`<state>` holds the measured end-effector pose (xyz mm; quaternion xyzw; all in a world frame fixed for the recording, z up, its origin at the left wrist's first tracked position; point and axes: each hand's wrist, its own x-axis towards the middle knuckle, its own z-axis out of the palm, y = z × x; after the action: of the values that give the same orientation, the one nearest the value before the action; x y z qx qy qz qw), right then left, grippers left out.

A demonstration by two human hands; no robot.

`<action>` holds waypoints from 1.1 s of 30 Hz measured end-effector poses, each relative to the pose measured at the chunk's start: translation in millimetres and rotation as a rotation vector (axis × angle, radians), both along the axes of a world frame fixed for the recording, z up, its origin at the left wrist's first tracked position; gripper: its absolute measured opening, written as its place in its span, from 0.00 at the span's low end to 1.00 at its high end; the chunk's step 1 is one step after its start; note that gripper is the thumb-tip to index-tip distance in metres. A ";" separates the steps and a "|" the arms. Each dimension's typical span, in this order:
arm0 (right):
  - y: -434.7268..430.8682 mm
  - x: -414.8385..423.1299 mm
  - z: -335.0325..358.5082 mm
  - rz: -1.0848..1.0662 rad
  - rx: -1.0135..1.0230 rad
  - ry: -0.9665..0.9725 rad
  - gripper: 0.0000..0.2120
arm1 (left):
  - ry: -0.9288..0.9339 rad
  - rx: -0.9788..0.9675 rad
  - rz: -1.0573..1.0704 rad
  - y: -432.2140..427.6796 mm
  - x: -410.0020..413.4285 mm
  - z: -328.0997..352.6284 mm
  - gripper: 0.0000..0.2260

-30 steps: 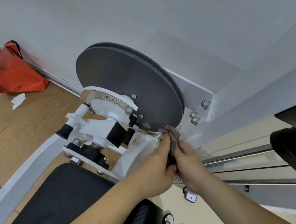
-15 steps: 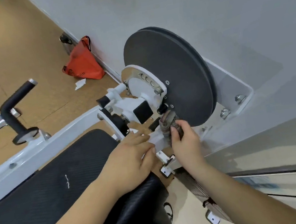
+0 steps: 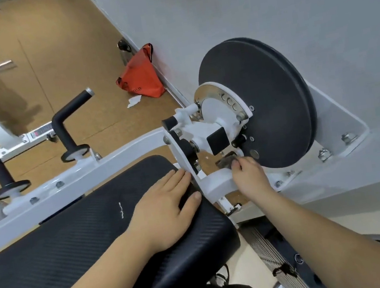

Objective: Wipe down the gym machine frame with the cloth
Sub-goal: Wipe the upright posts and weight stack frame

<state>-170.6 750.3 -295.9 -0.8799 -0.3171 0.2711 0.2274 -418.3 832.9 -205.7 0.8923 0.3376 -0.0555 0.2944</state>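
Head view: the right hand (image 3: pixel 247 174) has its fingers curled round a small dark cloth (image 3: pixel 225 162). It holds the cloth at its fingertips against the white frame (image 3: pixel 217 185) of the gym machine. The cloth sits just beyond the knuckles, under the black knobs of the pivot. The big black disc (image 3: pixel 259 101) stands just past this hand, on its right side. The left hand (image 3: pixel 166 209) lies flat with its fingers straight and slightly spread on the black seat pad (image 3: pixel 76 247), its fingertips at the pad's far edge, just beside the frame. Well beyond both hands, a red bag (image 3: pixel 142 81) leans at the wall. Far to the left of the left hand stand 2 black handles (image 3: pixel 70 127).
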 end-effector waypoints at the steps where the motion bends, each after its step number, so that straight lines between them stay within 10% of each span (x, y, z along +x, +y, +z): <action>1: 4.9 -10.4 1.8 -0.001 -0.005 -0.026 0.19 | -0.001 -0.030 -0.002 4.7 -5.6 -2.3 0.34; 7: -15.6 -51.6 4.1 0.350 0.233 -0.214 0.22 | 0.083 -0.005 0.059 7.0 -6.5 -3.8 0.37; 14: -9.0 -38.2 4.0 0.071 0.040 -0.152 0.23 | 0.104 -0.018 0.130 8.0 -10.0 -3.6 0.39; 19: -30.8 -53.0 7.3 0.492 0.261 -0.204 0.23 | 0.112 -0.053 0.177 9.0 -10.0 -6.7 0.41; 25: -18.0 -25.6 -7.5 0.069 0.085 -0.193 0.25 | 0.112 -0.053 0.166 9.1 -8.3 -7.3 0.36; 33: -20.9 -36.7 -1.8 0.454 0.203 -0.221 0.24 | 0.116 -0.074 0.160 10.6 -7.6 -9.6 0.43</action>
<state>-207.3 729.4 -297.8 -0.7833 -0.5547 0.1843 0.2118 -425.9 843.5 -215.3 0.8465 0.4218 -0.0956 0.3105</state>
